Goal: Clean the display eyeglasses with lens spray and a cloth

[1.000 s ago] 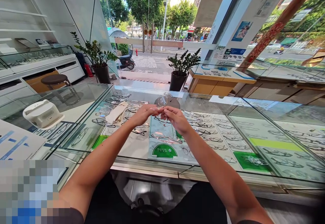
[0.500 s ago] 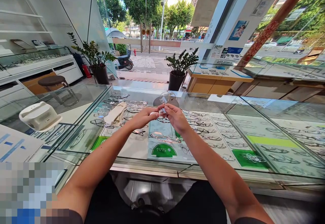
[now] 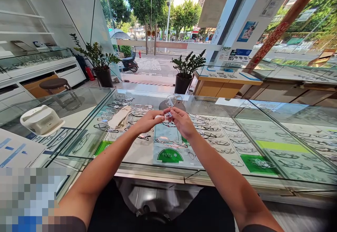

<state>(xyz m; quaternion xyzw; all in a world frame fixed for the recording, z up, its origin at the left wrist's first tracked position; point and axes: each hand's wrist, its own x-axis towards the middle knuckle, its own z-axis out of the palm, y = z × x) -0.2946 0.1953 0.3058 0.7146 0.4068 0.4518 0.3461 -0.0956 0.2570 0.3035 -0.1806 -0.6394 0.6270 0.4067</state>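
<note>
A pair of round, thin-rimmed eyeglasses (image 3: 174,95) is held up between my two hands above the glass display counter (image 3: 126,165). One lens stands above my fingertips; the other is partly covered by them. My left hand (image 3: 150,120) grips the glasses from the left, thumb and fingers closed. From the right, my right hand (image 3: 183,122) pinches the frame near its middle. Left of my hands, a beige cloth (image 3: 119,117) lies on the counter. Under the hands, another pair of glasses (image 3: 171,141) lies above a green half-round card (image 3: 170,155).
Rows of eyeglasses (image 3: 214,133) fill the counter on both sides. A white device (image 3: 42,120) sits on the glass at left, near a printed sheet (image 3: 18,151). A round stool (image 3: 54,83) and potted plants (image 3: 183,79) stand beyond the counter, before the glass front.
</note>
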